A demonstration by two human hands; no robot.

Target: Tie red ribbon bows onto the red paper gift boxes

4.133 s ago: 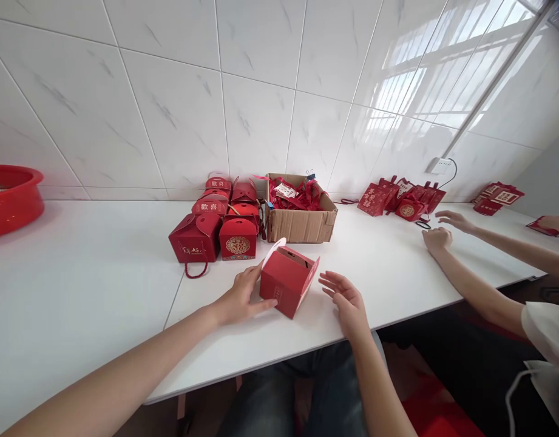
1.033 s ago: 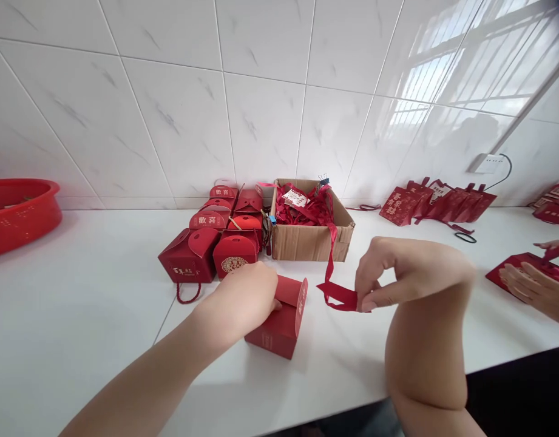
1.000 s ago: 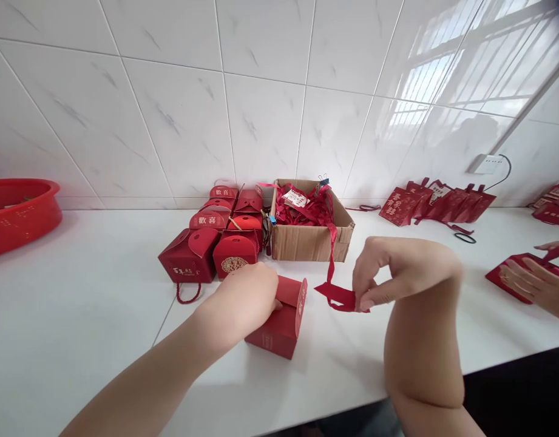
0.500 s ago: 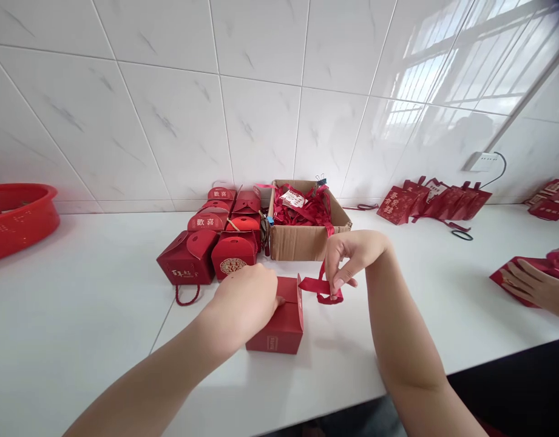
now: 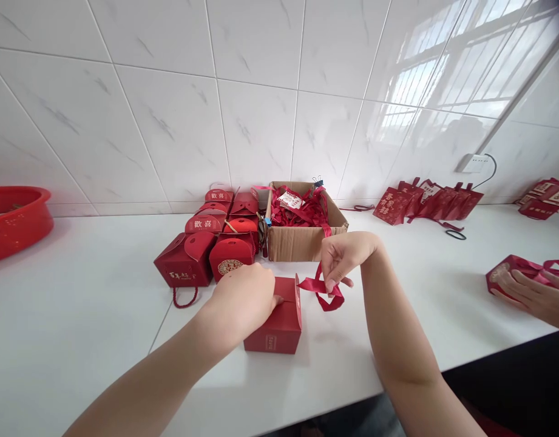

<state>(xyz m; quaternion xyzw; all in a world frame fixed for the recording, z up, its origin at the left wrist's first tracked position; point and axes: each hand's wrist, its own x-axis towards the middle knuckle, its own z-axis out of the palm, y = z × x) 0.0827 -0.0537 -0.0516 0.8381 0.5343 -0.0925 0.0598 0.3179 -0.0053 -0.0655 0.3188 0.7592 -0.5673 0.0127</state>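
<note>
A small red gift box [image 5: 275, 325] stands on the white table [image 5: 88, 303] in front of me. My left hand [image 5: 244, 295] rests on top of it with fingers curled over its lid, holding it. Just right of the box's raised flap, my right hand [image 5: 344, 256] pinches a red ribbon [image 5: 325, 291], which hangs in a loop below my fingers.
Several finished red gift boxes [image 5: 215, 233] sit behind, next to a cardboard box [image 5: 301, 238] full of red ribbons. A red basin [image 5: 16, 220] is at far left. Flat red boxes [image 5: 425, 200] lie by the wall. Another person's hand [image 5: 531, 292] holds a red box at right.
My right hand has brought the ribbon leftward and down, from out at the right to beside the box's flap. My left hand has stayed on the box. The other person's red box has shifted.
</note>
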